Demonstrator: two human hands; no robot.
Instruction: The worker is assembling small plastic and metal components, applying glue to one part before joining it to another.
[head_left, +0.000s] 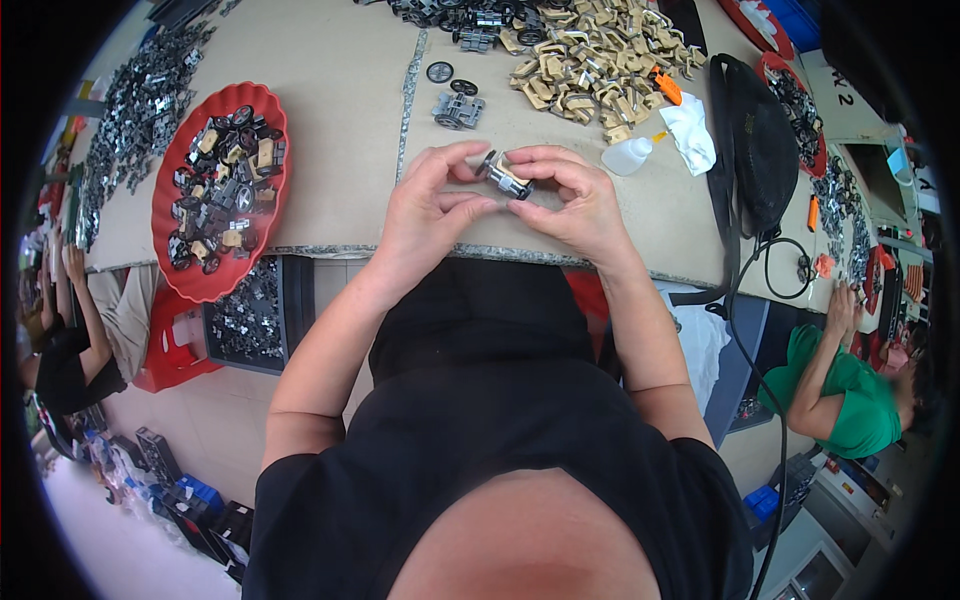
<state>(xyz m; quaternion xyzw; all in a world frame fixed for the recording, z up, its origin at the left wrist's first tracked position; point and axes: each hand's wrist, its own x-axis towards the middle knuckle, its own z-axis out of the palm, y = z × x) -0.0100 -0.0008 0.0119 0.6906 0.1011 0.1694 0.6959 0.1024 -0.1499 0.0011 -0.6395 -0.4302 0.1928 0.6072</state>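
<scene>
Between the fingertips of both hands sits a small toy car chassis (507, 180), tan and grey with a dark wheel at its left end. My left hand (430, 205) pinches it by the wheel side, thumb below and fingers above. My right hand (578, 205) grips the other end, partly covering it. Just beyond my hands, a grey wheeled part (458, 110) lies on the table (345, 130), with a black wheel (463, 87) and another loose wheel (439, 72) behind it.
To the left, a red scalloped tray (163, 225) of assembled pieces overhangs the table edge. Tan parts (590, 65) are heaped at the back. A white squeeze bottle (626, 156), a white cloth (690, 136) and a black bag (766, 145) with a cable lie right. Other people sit on both sides.
</scene>
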